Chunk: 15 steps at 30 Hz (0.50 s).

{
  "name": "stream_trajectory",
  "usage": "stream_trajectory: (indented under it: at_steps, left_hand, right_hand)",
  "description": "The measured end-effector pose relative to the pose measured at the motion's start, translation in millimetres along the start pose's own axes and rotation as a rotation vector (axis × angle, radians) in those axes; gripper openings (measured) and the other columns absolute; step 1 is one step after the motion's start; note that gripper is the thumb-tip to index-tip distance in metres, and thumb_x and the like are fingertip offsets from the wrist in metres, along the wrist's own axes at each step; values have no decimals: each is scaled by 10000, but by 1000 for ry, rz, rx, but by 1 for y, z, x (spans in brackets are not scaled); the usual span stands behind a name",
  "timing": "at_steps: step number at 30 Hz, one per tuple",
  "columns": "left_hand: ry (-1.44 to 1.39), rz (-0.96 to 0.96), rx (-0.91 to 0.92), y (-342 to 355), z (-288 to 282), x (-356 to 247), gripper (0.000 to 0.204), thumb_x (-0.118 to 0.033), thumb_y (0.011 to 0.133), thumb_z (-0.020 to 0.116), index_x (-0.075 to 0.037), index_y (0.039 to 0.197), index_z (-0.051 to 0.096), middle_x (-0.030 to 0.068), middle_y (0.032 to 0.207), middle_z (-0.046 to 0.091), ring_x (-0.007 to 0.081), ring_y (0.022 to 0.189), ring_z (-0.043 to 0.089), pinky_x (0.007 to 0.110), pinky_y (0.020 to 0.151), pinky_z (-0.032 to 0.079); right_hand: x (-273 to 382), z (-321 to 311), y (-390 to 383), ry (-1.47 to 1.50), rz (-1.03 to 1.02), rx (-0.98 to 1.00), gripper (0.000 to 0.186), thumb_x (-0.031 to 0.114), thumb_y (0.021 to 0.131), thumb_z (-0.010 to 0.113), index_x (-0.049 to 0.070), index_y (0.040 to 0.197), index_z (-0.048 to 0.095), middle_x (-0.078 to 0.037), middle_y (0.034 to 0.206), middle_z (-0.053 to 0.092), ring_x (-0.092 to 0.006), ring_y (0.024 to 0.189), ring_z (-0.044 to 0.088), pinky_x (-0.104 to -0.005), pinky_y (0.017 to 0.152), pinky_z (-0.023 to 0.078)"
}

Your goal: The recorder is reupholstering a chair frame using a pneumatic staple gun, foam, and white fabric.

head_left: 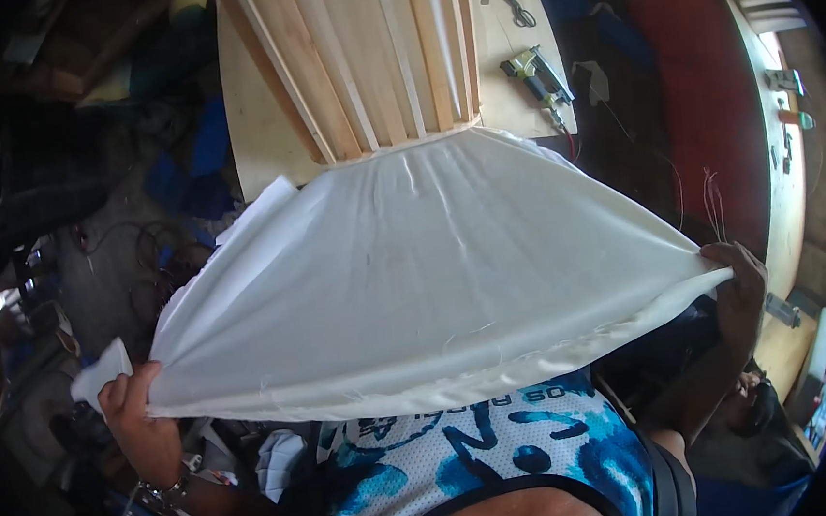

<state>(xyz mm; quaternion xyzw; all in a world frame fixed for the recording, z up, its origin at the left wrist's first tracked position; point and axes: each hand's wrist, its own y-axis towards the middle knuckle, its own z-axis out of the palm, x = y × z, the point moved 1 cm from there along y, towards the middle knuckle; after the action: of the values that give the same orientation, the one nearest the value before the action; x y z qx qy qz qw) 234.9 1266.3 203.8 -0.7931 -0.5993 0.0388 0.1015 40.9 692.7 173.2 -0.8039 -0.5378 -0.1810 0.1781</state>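
Observation:
A wide white fabric (414, 268) stretches between my two hands, with light creases running from its far edge. My left hand (135, 401) is closed round its near left corner, and a loose flap sticks out beyond the fingers. At the near right corner my right hand (739, 276) grips the cloth, with loose threads hanging out beside it. The far edge of the fabric meets the end of a slatted wooden frame (383, 66); how it is held there I cannot tell.
The frame lies on a pale wooden board (262, 124). To its right are a staple gun (540, 78) with a hose and a pair of scissors (514, 3). A red surface (701, 90) and a pale bench edge (789, 160) stand at the right. Cords and scraps litter the floor at left.

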Motion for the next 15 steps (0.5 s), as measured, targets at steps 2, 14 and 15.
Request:
stream_trajectory:
  at_steps: [2, 14, 15]
  left_hand:
    - [-68, -28, -93, -13, 11, 11, 264, -75, 764, 621, -25, 1019, 672, 152, 915, 641, 345, 909, 596, 399, 832, 453]
    - [-305, -7, -126, -20, 86, 55, 359, 37, 764, 530, 25, 1101, 653, 153, 1135, 622, 266, 1073, 591, 357, 951, 440]
    - [-317, 26, -247, -15, 97, 53, 355, 50, 773, 520, 31, 1101, 653, 149, 1147, 623, 272, 1091, 586, 370, 970, 435]
  right_hand:
    - [-5, 2, -1, -28, 13, 22, 399, 28, 559, 484, -35, 913, 657, -129, 744, 604, -233, 647, 571, -285, 630, 433]
    - [-41, 35, 13, -83, -145, 121, 484, -48, 513, 508, -31, 970, 666, -143, 803, 627, -243, 687, 613, -285, 616, 467]
    - [-45, 37, 15, -86, -83, 114, 484, -29, 521, 520, -32, 982, 667, -139, 794, 620, -237, 685, 599, -271, 641, 457]
